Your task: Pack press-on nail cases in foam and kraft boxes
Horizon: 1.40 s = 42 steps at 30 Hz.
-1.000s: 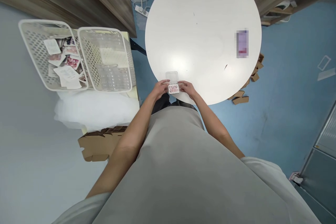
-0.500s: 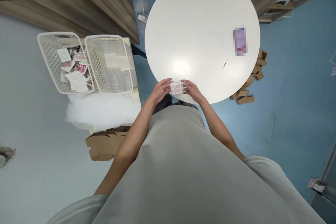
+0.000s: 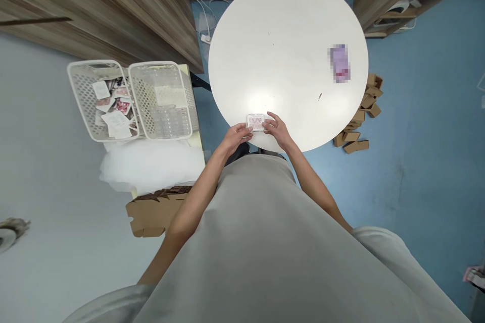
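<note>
A small clear plastic case (image 3: pixel 255 121) with pink pieces inside sits at the near edge of the round white table (image 3: pixel 288 50), its lid closed. My left hand (image 3: pixel 237 136) grips the case's left end with curled fingers. My right hand (image 3: pixel 278 129) holds its right end, fingers bent over the top.
Two white perforated baskets stand to the left: one (image 3: pixel 102 101) holds cards and packets, the other (image 3: pixel 164 101) holds clear cases. White padding (image 3: pixel 151 164) and folded cardboard (image 3: pixel 155 212) lie below them. A blurred purple item (image 3: pixel 340 63) rests on the table's right. Small cardboard boxes (image 3: pixel 359 121) litter the blue floor.
The case's lid, open a second ago, is now closed. Both hands stay on the case, and the view has shifted slightly.
</note>
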Each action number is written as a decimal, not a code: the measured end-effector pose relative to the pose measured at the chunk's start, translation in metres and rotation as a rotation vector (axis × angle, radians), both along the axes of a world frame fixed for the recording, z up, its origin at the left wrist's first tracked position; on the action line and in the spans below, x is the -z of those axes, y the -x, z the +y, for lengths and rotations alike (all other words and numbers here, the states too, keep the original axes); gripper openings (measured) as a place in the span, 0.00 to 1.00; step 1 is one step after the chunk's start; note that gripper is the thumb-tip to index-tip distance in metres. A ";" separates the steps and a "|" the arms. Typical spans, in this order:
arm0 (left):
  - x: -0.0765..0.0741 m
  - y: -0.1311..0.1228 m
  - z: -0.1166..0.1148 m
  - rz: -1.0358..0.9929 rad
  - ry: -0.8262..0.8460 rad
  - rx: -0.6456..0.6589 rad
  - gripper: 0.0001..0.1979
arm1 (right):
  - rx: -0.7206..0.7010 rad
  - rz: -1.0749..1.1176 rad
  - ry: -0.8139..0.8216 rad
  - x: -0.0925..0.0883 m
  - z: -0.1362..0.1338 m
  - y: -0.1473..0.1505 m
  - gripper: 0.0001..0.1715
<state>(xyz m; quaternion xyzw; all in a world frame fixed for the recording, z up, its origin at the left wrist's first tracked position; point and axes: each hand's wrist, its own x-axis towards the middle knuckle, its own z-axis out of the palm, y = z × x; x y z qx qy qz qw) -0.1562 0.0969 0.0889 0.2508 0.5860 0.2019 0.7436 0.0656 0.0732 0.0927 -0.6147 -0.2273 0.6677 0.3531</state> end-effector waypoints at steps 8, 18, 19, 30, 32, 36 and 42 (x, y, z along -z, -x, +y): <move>0.003 -0.004 0.000 0.044 -0.027 -0.019 0.29 | -0.194 0.047 0.081 0.001 -0.010 -0.004 0.33; 0.014 0.004 -0.003 0.111 -0.036 -0.020 0.33 | -0.172 -0.059 0.074 0.003 -0.010 0.011 0.35; 0.016 0.005 -0.003 0.121 -0.045 -0.016 0.33 | -0.174 -0.067 0.070 0.003 -0.009 0.012 0.34; 0.016 0.021 -0.005 0.174 -0.054 -0.140 0.27 | -0.107 -0.126 0.097 0.024 0.015 0.030 0.32; 0.014 0.029 -0.007 0.187 -0.041 -0.162 0.25 | -0.073 -0.145 0.106 0.033 0.025 0.034 0.31; 0.010 0.046 -0.013 0.203 -0.026 -0.213 0.23 | -0.071 -0.161 0.112 0.051 0.052 0.040 0.28; -0.001 0.062 -0.028 0.255 0.014 -0.318 0.20 | -0.105 -0.183 0.125 0.069 0.096 0.050 0.20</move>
